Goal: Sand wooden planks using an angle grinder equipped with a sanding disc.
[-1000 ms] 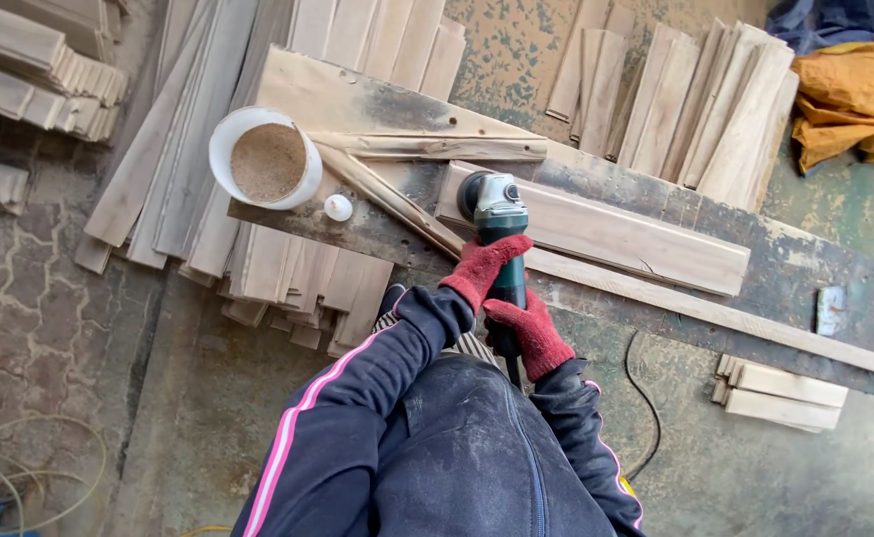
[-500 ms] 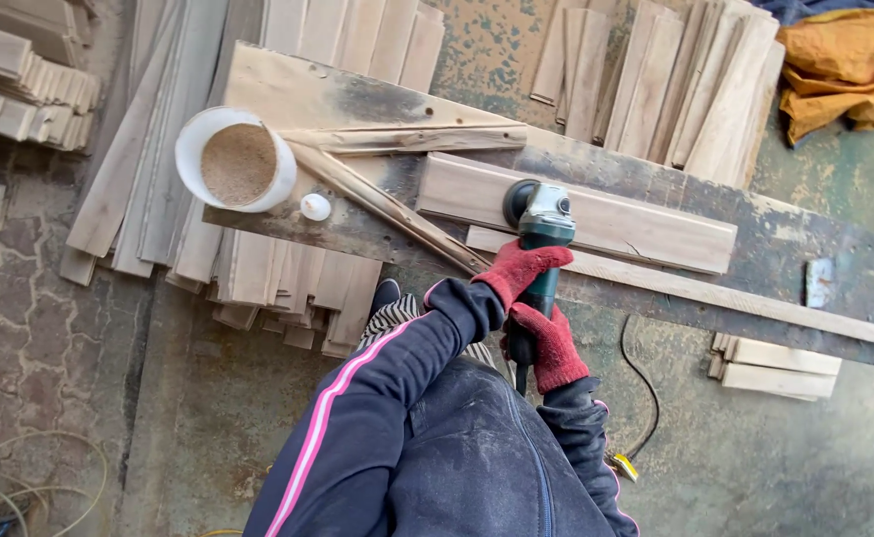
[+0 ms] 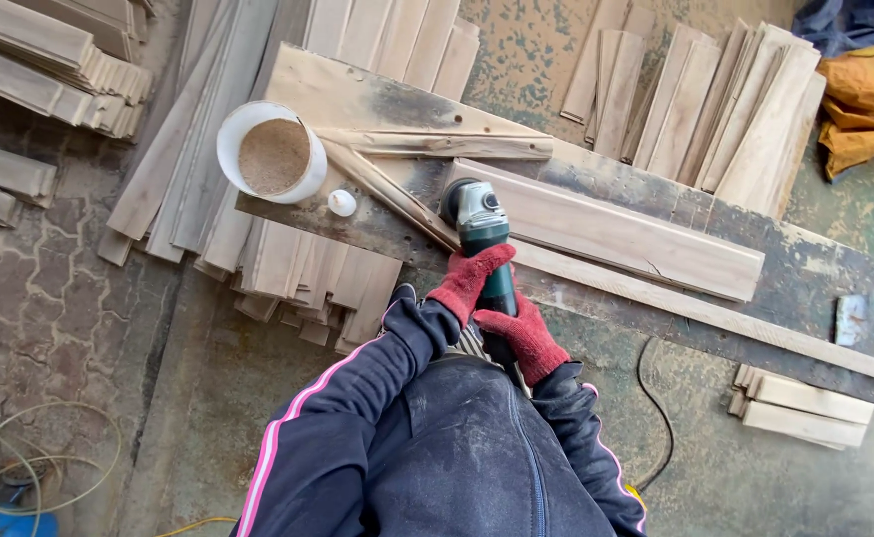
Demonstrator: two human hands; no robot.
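Both my hands wear red gloves and hold a green and black angle grinder [image 3: 480,214]. My left hand [image 3: 467,278] grips its body just behind the head. My right hand [image 3: 523,335] grips the rear handle, closer to me. The grinder's head rests at the left end of a pale wooden plank [image 3: 636,234] that lies across a worn bench board [image 3: 357,99]. A thin long strip [image 3: 715,316] lies along the plank's near side.
A white bucket of sawdust [image 3: 273,154] and a small white cap [image 3: 342,203] sit on the bench to the left. Plank stacks lie at the far right [image 3: 725,99], the far left [image 3: 49,60] and under the bench. A black cable [image 3: 656,418] trails on the floor; an orange cloth [image 3: 870,99] lies top right.
The grinder slid right along the plank half a second ago and is now back at the plank's left end. Both hands kept their grip.
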